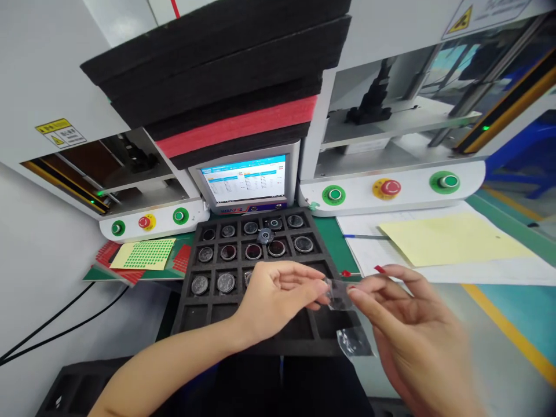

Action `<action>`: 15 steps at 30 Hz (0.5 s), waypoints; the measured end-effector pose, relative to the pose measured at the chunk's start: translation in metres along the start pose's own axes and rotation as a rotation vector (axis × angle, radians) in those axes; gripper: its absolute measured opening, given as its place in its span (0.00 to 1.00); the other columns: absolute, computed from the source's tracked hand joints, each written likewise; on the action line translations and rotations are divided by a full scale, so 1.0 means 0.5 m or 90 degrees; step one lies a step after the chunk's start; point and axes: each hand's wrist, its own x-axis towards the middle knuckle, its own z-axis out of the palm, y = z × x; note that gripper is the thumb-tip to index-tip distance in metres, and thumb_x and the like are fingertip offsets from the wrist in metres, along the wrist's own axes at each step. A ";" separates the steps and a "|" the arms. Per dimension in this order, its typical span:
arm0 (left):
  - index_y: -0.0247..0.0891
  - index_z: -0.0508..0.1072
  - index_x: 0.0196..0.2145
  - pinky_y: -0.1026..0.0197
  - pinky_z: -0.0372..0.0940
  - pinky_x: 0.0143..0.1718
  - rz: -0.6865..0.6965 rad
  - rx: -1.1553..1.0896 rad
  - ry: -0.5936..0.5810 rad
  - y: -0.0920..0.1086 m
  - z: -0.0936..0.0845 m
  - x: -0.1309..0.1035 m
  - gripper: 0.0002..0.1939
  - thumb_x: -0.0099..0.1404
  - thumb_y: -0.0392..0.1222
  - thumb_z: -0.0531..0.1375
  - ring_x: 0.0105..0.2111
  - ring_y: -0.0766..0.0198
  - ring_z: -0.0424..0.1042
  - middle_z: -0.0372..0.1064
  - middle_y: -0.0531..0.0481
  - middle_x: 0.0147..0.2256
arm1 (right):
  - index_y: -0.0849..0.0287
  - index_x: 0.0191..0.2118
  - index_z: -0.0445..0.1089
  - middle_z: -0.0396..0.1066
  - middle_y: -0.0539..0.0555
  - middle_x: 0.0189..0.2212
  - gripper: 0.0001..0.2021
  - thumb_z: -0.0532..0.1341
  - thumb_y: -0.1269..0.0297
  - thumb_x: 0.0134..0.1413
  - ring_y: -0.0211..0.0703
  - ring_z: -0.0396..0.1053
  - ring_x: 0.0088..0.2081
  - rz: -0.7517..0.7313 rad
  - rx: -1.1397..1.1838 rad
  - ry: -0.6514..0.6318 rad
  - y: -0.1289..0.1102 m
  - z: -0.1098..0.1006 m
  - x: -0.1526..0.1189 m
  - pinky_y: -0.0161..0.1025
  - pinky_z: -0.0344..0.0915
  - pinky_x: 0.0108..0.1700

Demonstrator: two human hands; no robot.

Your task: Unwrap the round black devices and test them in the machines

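Note:
My left hand (278, 295) pinches the left edge of a small clear plastic film (339, 294) above the lower right part of a black foam tray (278, 341). The film's right edge is between the thumb and a finger of my right hand (408, 324). A small red tab (379, 269) sticks to a fingertip of my right hand. Round watch-like discs (226, 282) lie in several compartments of the tray, and two small dark round parts (265, 235) rest across its dividers. Another clear plastic piece (354, 341) lies at the tray's lower right corner.
Behind the tray stands a monitor (247, 182) under stacked black and red foam (238, 121). Machines with buttons (391, 187) flank it. Yellow paper (456, 237) and a blue pen (365, 236) lie right; a green-dotted sheet (145, 253) lies left. Another foam tray (82, 388) is lower left.

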 end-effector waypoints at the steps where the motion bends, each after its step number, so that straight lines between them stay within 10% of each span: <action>1: 0.31 0.79 0.29 0.67 0.73 0.29 -0.013 -0.004 -0.012 -0.001 0.004 0.006 0.13 0.49 0.42 0.72 0.25 0.64 0.78 0.78 0.46 0.25 | 0.53 0.39 0.66 0.70 0.45 0.22 0.23 0.76 0.61 0.38 0.38 0.69 0.25 0.005 0.001 -0.003 0.005 -0.003 0.003 0.34 0.68 0.29; 15: 0.34 0.74 0.25 0.62 0.74 0.32 -0.019 0.085 0.013 -0.050 0.041 0.062 0.07 0.54 0.39 0.67 0.24 0.63 0.77 0.74 0.50 0.22 | 0.51 0.42 0.65 0.67 0.48 0.40 0.22 0.73 0.71 0.42 0.31 0.66 0.24 -0.094 -0.015 0.078 0.038 -0.039 0.020 0.40 0.68 0.37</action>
